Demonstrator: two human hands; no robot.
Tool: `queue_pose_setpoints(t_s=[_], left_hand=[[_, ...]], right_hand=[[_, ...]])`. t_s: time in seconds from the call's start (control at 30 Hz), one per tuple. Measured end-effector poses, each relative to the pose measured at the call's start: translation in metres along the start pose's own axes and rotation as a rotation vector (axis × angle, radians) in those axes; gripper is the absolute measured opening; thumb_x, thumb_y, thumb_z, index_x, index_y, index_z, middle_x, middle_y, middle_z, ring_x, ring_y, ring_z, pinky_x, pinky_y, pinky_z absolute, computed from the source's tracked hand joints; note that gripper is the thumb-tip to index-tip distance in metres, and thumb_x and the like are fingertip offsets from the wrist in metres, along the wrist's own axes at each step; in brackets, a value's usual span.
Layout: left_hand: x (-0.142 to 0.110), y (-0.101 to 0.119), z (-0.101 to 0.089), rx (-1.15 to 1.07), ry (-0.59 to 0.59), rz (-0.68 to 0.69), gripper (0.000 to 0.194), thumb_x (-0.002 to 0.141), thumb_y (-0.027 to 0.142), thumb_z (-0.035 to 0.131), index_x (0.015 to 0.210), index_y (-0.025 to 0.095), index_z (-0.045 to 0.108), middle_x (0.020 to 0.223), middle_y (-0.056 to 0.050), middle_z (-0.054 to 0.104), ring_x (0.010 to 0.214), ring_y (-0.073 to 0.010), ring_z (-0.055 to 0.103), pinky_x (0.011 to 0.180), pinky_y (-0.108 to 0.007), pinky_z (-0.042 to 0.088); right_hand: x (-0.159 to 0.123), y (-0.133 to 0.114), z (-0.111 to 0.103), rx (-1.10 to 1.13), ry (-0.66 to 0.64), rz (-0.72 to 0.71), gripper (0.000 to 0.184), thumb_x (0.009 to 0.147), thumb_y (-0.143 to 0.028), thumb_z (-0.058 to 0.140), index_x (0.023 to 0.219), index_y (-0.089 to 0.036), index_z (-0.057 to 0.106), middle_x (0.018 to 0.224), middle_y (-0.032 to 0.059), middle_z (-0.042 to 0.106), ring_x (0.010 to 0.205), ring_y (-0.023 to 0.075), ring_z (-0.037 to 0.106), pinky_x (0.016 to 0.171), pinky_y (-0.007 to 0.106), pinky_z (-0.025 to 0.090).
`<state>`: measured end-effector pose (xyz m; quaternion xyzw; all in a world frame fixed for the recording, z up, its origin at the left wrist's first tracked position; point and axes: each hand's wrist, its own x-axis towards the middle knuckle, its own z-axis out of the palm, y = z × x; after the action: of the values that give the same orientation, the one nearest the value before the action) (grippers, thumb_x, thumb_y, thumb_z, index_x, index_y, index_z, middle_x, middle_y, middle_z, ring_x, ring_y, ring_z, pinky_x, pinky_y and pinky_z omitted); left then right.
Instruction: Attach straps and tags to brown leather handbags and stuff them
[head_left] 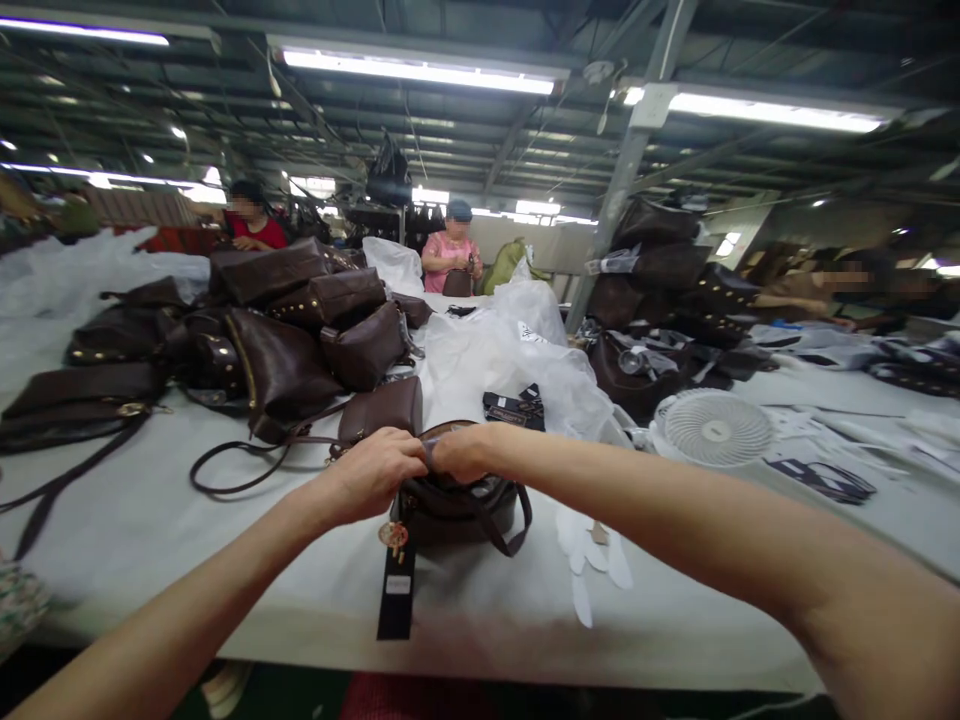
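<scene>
Round brown bag (461, 525) on the worktop (300, 600), near its front edge, between the two hands. A gold-toned charm (393, 536) and a long black tag (395, 600) hang at its left side; these count as done. Top looks open, so closing it is judged left undone. No plastic wrap over the bag; inside not readable. Overall judgement: partway.

Left hand (381, 468): arm reaching up and inward, back of hand uppermost, fingers pinched together on the bag's upper edge. Right hand (466, 453): forearm crossing in from the right, wrist bent, fingers curled down at the opening. Right grip: fingertips hidden, cannot tell whether clamped.

Strap (517, 530) loops loose at the bag's right. Just behind: a small brown bag (382, 408) and black cards (514, 408). Farther out: piled bags (285, 320) to the left, clear plastic (487, 350) behind, white fan (716, 430) to the right.
</scene>
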<state>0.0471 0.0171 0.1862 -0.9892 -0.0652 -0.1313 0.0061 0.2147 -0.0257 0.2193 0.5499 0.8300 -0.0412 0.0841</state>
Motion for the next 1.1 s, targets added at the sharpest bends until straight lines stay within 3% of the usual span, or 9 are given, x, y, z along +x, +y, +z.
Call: queue_pose_setpoints(t_s=[0.1,0.2,0.3,0.47,0.63,0.73,0.83,0.93,1.1], left_hand=[[0.005,0.013,-0.010,-0.003,-0.012,-0.034,0.028,0.079,0.004,0.053,0.094,0.020,0.071,0.094,-0.005,0.069,0.093,-0.0189,0.061,0.090,-0.033,0.045],[0.008,0.024,-0.011,-0.082,0.030,-0.041,0.033,0.080,0.015,0.060,0.111,0.021,0.066,0.110,-0.007,0.067,0.107,-0.0224,0.057,0.099,-0.039,0.041],[0.007,0.031,0.000,-0.139,0.059,-0.053,0.049,0.078,0.019,0.066,0.126,0.027,0.058,0.128,-0.008,0.059,0.124,-0.0283,0.047,0.109,-0.053,0.030],[0.006,0.040,0.026,-0.179,0.056,-0.107,0.055,0.077,0.015,0.066,0.129,0.030,0.054,0.133,-0.008,0.058,0.132,-0.0308,0.041,0.111,-0.065,0.015],[0.012,0.053,0.038,-0.258,0.217,-0.264,0.010,0.081,0.020,0.062,0.090,0.019,0.059,0.129,-0.011,0.060,0.128,-0.0279,0.046,0.112,-0.063,0.018],[0.016,0.058,0.041,-0.287,0.351,-0.327,0.006,0.082,0.022,0.059,0.084,0.017,0.056,0.133,-0.014,0.056,0.126,-0.0288,0.047,0.112,-0.063,0.019],[0.016,0.059,0.041,-0.385,0.489,-0.365,0.013,0.089,0.024,0.047,0.088,0.017,0.059,0.125,-0.013,0.059,0.119,-0.0251,0.053,0.110,-0.053,0.032],[0.016,0.056,0.043,-0.449,0.634,-0.478,0.021,0.093,0.027,0.040,0.093,0.018,0.059,0.121,-0.013,0.059,0.114,-0.0223,0.056,0.100,-0.040,0.045],[0.014,0.040,0.058,-0.537,0.750,-0.739,0.024,0.089,0.038,0.044,0.087,0.019,0.058,0.112,-0.010,0.062,0.108,-0.0257,0.057,0.095,-0.043,0.046]], right_hand=[[-0.036,0.010,-0.026,-0.016,-0.077,0.058,0.018,0.081,-0.008,0.057,0.081,-0.014,0.073,0.077,0.0061,0.073,0.073,0.0177,0.067,0.064,0.025,0.045],[-0.082,0.008,-0.021,0.081,-0.135,0.216,0.027,0.087,-0.028,0.054,0.073,-0.014,0.073,0.063,0.0071,0.069,0.060,0.0186,0.065,0.054,0.025,0.041],[-0.114,-0.009,0.024,0.109,-0.001,0.318,0.037,0.077,-0.053,0.065,0.083,-0.017,0.072,0.080,0.0100,0.073,0.076,0.0255,0.068,0.059,0.028,0.042],[-0.127,-0.019,0.089,0.289,0.261,0.396,0.013,0.087,-0.024,0.053,0.093,-0.021,0.064,0.093,0.0052,0.071,0.085,0.0197,0.065,0.068,0.026,0.041],[-0.134,0.008,0.030,0.176,0.543,0.336,0.014,0.088,-0.017,0.050,0.097,-0.018,0.061,0.092,0.0051,0.066,0.085,0.0178,0.060,0.072,0.027,0.040],[-0.127,0.017,-0.021,-0.108,0.580,0.250,0.020,0.090,-0.014,0.045,0.097,-0.017,0.063,0.097,0.0086,0.064,0.090,0.0201,0.059,0.079,0.030,0.040],[-0.108,0.021,-0.045,-0.128,0.578,0.312,0.019,0.091,-0.023,0.048,0.097,-0.016,0.064,0.100,0.0112,0.065,0.093,0.0226,0.062,0.078,0.030,0.043],[-0.089,0.028,-0.044,0.191,0.451,0.359,0.023,0.090,-0.033,0.052,0.078,-0.017,0.062,0.078,0.0070,0.067,0.078,0.0205,0.066,0.067,0.027,0.047],[-0.074,0.044,-0.021,0.970,0.305,0.186,0.016,0.082,-0.027,0.062,0.072,-0.018,0.053,0.058,-0.0059,0.055,0.053,0.0107,0.059,0.052,0.020,0.048]])
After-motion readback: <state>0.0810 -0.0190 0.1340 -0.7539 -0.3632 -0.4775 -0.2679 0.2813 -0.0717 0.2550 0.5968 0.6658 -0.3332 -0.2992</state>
